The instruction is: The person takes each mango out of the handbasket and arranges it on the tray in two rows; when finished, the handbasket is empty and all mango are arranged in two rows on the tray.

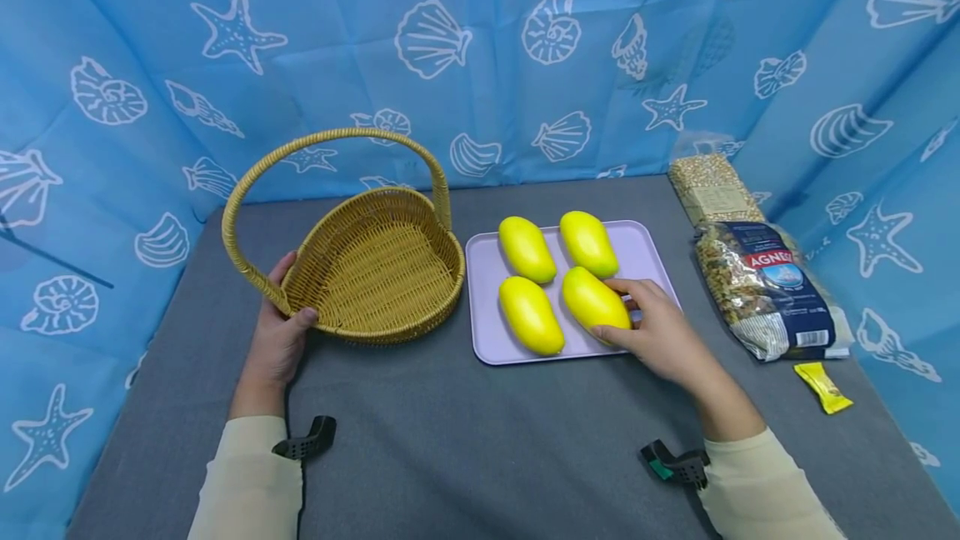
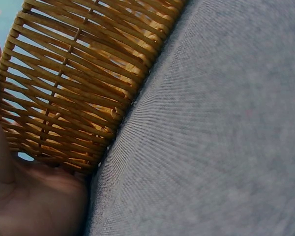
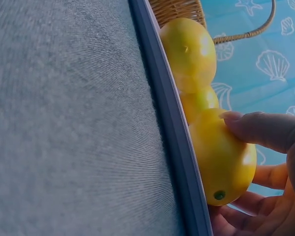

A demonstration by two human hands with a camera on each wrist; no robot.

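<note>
A wicker basket (image 1: 375, 273) with a tall arched handle stands at the left on the grey table, and nothing lies inside it. My left hand (image 1: 279, 338) grips its left rim, thumb over the edge near the handle's foot; the left wrist view shows the palm (image 2: 39, 199) against the woven side. Several yellow mangoes lie on a lilac tray (image 1: 645, 252). Around the near right mango (image 1: 594, 298), my right hand (image 1: 663, 330) has its thumb on the near side and fingers on the far side. In the right wrist view that mango (image 3: 221, 157) shows its stem end.
Right of the tray stand a bag of grain (image 1: 716, 190) and a blue-labelled pasta bag (image 1: 772, 290). A small yellow wrapped packet (image 1: 823, 387) lies in front of them. Behind the table hangs a blue curtain (image 1: 495, 40) with shell prints.
</note>
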